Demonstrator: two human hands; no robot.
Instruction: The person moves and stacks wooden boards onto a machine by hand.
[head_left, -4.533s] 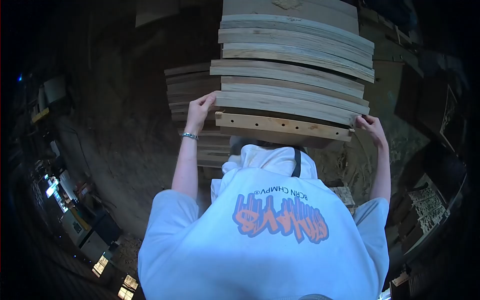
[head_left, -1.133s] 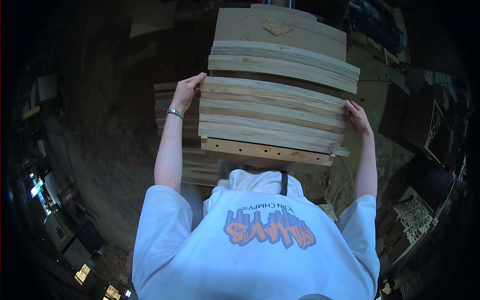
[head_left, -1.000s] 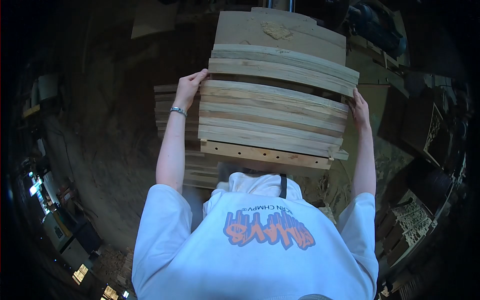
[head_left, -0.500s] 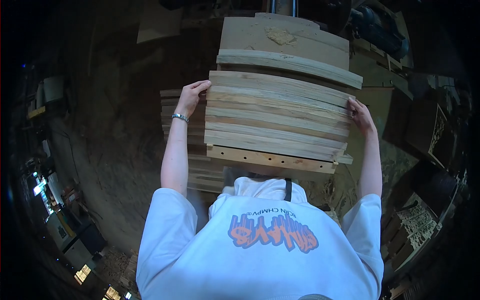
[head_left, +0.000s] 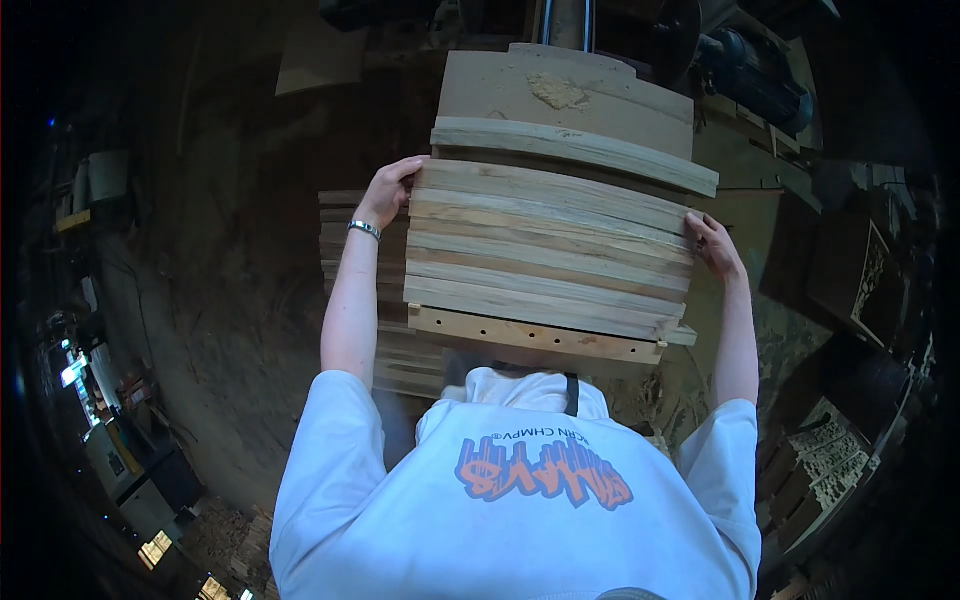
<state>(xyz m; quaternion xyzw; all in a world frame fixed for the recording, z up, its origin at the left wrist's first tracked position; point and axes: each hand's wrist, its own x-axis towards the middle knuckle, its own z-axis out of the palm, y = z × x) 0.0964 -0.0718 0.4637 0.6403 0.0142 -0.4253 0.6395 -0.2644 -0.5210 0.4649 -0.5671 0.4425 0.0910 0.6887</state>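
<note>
I saw my left hand [head_left: 385,190] curled round the left end of the stacked slats [head_left: 548,250], right hand [head_left: 715,245] clasping the right end, stack on the desk [head_left: 590,90], shirt [head_left: 400,520] reading "CRN CHMPV".

The curved slats [head_left: 548,240] are pale tan wood, streaked along the grain with grey and with warmer orange-brown bands, so the row reads as light and darker stripes. The drilled rail [head_left: 535,334] at its near edge is a warmer honey yellow, dotted with a line of small dark holes. The single slat [head_left: 575,152] beyond is a paler, greyish beige. The bench [head_left: 490,90] behind it is dull tan, with a light yellowish heap of sawdust [head_left: 557,92]. The T-shirt [head_left: 400,510] is white with a bluish cast, printed with orange graffiti letters edged in blue. The bracelet [head_left: 364,228] is silver. The lower stack [head_left: 350,250] is dim brown, and the floor [head_left: 240,300] is dark, dusty brown.
</note>
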